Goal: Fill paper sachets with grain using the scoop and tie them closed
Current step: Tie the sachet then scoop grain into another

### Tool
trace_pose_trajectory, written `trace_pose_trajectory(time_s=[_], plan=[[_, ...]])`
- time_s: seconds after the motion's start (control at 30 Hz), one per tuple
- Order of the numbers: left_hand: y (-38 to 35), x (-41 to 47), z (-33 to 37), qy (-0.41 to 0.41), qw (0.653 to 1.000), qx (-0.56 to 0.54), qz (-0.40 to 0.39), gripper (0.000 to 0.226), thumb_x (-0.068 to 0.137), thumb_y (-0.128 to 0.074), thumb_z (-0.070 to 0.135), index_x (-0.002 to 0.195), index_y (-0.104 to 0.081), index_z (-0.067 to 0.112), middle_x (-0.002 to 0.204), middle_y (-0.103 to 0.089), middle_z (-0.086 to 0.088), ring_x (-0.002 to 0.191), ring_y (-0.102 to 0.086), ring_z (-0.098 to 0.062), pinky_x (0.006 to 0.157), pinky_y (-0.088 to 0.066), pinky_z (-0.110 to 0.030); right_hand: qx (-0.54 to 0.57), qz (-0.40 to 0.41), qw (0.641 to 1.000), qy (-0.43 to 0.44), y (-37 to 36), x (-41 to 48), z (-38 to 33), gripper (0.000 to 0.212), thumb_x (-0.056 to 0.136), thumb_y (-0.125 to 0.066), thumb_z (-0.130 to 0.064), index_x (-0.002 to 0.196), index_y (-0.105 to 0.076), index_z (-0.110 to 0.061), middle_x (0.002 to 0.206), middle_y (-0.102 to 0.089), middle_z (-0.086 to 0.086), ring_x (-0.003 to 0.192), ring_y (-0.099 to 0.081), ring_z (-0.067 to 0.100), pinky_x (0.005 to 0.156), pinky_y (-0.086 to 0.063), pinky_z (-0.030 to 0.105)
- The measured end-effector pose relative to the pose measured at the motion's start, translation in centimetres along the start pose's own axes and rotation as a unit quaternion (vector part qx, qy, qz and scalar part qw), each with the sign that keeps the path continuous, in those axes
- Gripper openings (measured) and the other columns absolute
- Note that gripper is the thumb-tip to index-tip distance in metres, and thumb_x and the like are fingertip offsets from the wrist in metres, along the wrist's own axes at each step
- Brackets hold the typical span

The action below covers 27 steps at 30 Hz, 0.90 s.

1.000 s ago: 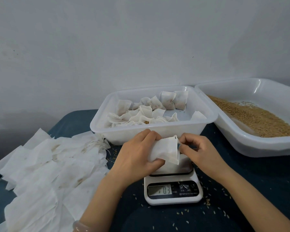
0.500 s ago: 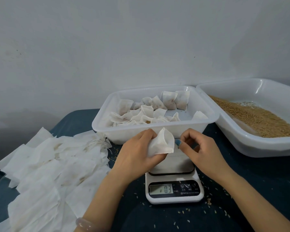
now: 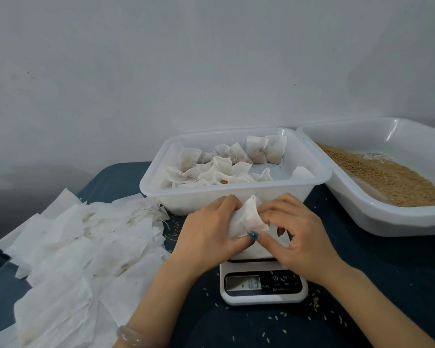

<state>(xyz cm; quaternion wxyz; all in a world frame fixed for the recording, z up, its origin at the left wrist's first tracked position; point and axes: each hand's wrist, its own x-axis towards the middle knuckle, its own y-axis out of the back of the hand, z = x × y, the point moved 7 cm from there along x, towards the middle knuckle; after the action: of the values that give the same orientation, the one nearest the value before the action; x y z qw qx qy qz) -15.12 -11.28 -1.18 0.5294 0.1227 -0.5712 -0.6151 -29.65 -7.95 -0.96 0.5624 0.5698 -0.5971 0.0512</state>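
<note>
- Head view: the fingers (image 3: 226, 204) of the left hand (image 3: 206, 229) curl round one white paper sachet (image 3: 246, 218), thumb underneath. The right hand (image 3: 301, 237) pinches the sachet's right side between its thumb and curled fingers.
- The sachet is held in the air just above the one small white scale (image 3: 263, 287), whose display reads 0.3. Its platform is mostly hidden behind both hands.
- A pale bracelet (image 3: 131, 335) circles the left wrist.
- Two white plastic trays stand behind the hands, side by side. The near tray (image 3: 236, 197) holds roughly a dozen filled sachets (image 3: 255, 151), overlapping too much for an exact count.
- The right-hand tray (image 3: 387, 217) holds a slope of brown grain (image 3: 387, 177) and is cut off by the frame's edge.
- One loose heap of flat empty sachets (image 3: 86, 242) lies on the left, too many to count, and runs out of frame at the bottom.
- Everything rests on a dark blue table (image 3: 387, 285) dotted with stray kernels (image 3: 276, 317), against a plain pale wall (image 3: 186, 71).
- Whether the held sachet's mouth is tied cannot be made out.
</note>
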Motion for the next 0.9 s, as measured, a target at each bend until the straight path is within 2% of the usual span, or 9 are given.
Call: trace_pose_trajectory(time_s=[0.17,0.3,0.53,0.67,0.8,0.9], plan=[[0.4,-0.1,0.6,-0.025,0.995,0.086,0.034,0.052,0.074,-0.048,0.072,0.096,-0.054,0.025,0.082,-0.058,0.012,0.071,-0.056,-0.011,0.049,-0.039,-0.027,0.062,0.011,0.998,-0.017,0.3,0.2,0.2,0.02,0.089,-0.062,-0.032,0.08,-0.069,-0.016,0.098,-0.069,-0.013,0.098,-0.057,0.014,0.073,-0.051,0.032],[0.1,-0.2,0.3,-0.043,0.993,0.11,0.015,0.041,0.076,-0.059,0.058,0.098,-0.052,0.024,0.089,-0.058,0.011,0.082,-0.058,-0.013,0.051,-0.039,-0.03,0.055,0.008,0.998,-0.024,0.2,0.2,0.3,0.027,0.09,-0.062,-0.035,0.083,-0.075,-0.013,0.098,-0.07,-0.012,0.102,-0.058,0.017,0.079,-0.051,0.038],[-0.1,-0.2,-0.3,-0.04,0.997,0.073,-0.002,0.034,0.077,-0.062,0.046,0.098,-0.049,0.023,0.084,-0.053,0.013,0.072,-0.053,-0.014,0.051,-0.027,-0.028,0.051,0.019,0.998,-0.014,0.6,0.2,0.0,0.025,0.088,-0.062,-0.036,0.088,-0.076,-0.015,0.099,-0.068,-0.011,0.102,-0.057,0.016,0.08,-0.05,0.035],[-0.2,-0.1,-1.0,-0.018,0.999,0.037,-0.012,0.029,0.079,-0.059,0.047,0.094,-0.043,0.028,0.082,-0.045,0.017,0.069,-0.047,-0.012,0.05,-0.024,-0.024,0.071,0.073,0.995,-0.021,1.8,0.3,0.0,0.02,0.09,-0.055,-0.028,0.093,-0.072,-0.018,0.096,-0.067,-0.011,0.098,-0.059,0.015,0.075,-0.049,0.026],[-0.5,-0.1,-1.6,-0.003,1.0,0.018,-0.018,0.028,0.08,-0.057,0.05,0.091,-0.036,0.034,0.081,-0.045,0.017,0.068,-0.04,-0.009,0.051,-0.025,-0.023,0.049,0.151,0.983,-0.095,3.4,0.1,1.6,0.015,0.088,-0.051,-0.02,0.093,-0.066,-0.023,0.095,-0.063,-0.019,0.095,-0.059,0.009,0.073,-0.049,0.02],[-0.7,-0.1,-1.7,0.0,1.0,0.012,-0.026,0.027,0.08,-0.055,0.05,0.091,-0.037,0.033,0.084,-0.051,0.014,0.074,-0.049,-0.014,0.055,-0.029,-0.03,-0.059,0.128,0.976,-0.165,4.1,0.8,4.0,0.017,0.089,-0.058,-0.015,0.098,-0.064,-0.027,0.095,-0.057,-0.025,0.096,-0.053,0.006,0.077,-0.046,0.026]])
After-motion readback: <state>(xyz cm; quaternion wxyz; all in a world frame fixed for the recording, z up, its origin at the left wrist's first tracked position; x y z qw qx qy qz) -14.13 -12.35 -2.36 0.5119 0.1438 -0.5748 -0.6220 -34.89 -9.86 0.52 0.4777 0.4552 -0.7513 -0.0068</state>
